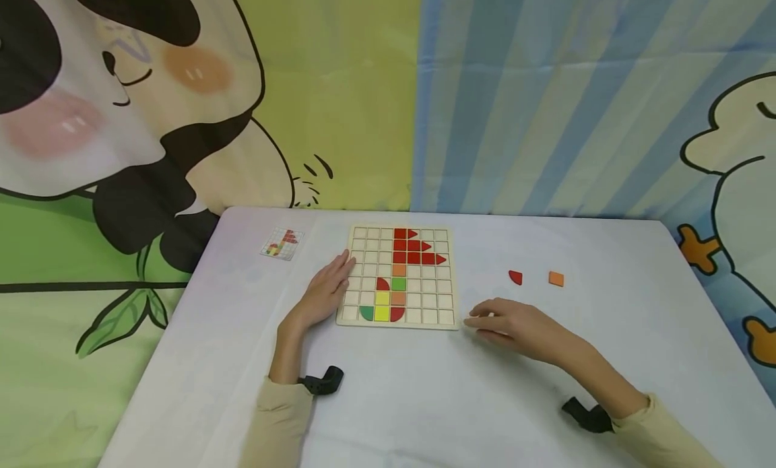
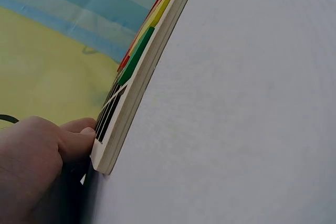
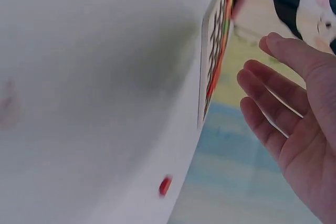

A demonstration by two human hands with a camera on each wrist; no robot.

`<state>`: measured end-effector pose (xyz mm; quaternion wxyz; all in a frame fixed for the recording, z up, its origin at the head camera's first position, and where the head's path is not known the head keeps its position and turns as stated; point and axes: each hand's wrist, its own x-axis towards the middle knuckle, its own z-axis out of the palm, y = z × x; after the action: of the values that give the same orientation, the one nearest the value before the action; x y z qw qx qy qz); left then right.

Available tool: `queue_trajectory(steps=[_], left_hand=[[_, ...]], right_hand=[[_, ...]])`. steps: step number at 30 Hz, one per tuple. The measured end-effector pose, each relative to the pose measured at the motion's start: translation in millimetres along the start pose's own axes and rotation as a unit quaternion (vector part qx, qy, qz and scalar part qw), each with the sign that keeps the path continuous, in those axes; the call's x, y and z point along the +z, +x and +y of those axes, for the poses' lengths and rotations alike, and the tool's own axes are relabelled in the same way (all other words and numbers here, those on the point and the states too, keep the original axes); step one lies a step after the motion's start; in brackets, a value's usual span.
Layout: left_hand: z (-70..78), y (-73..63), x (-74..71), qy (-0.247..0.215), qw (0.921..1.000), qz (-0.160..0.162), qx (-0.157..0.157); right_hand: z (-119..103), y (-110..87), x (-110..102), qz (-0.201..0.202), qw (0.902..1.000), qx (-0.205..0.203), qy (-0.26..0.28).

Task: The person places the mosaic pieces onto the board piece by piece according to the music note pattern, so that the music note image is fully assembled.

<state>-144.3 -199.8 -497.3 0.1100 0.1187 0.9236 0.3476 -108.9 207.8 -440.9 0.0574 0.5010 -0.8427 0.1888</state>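
A wooden grid board [image 1: 430, 301] lies flat on the table, filled partly with red [image 1: 414, 258], yellow [image 1: 382, 313], green [image 1: 398, 284] and orange tiles [image 1: 398, 271]. Along its left edge rests my left hand [image 1: 324, 289], its fingers extended against the rim; the left wrist view shows that hand [image 2: 37, 156] touching a corner of the board [image 2: 122, 119]. My right hand [image 1: 515, 326] hovers off the board's lower right corner, fingers loosely bent and holding nothing. In the right wrist view its fingers [image 3: 268, 121] are spread apart.
A red quarter-round tile [image 1: 515, 277] and an orange square tile [image 1: 556, 279] lie right of the board. A small pattern card [image 1: 282, 244] lies to the upper left. The white table [image 1: 424, 394] backs onto a printed cartoon curtain [image 1: 345, 97].
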Motion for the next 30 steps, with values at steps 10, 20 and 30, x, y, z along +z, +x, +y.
queue_trajectory(steps=[10, 20, 30], left_hand=[[1.3, 0.3, 0.5, -0.005, 1.0, 0.002, 0.0], [4.2, -2.3, 2.3, -0.004, 1.0, 0.003, -0.004], [2.3, -2.8, 3.3, 0.014, 0.9998, 0.011, -0.001]], right_hand=[[26.7, -51.0, -23.9, 0.06, 0.9958, 0.068, -0.017], [53.5, -65.5, -37.8, 0.106, 0.9425, 0.317, -0.014], [82.4, -69.7, -34.1, -0.015, 0.9126, 0.409, -0.001]])
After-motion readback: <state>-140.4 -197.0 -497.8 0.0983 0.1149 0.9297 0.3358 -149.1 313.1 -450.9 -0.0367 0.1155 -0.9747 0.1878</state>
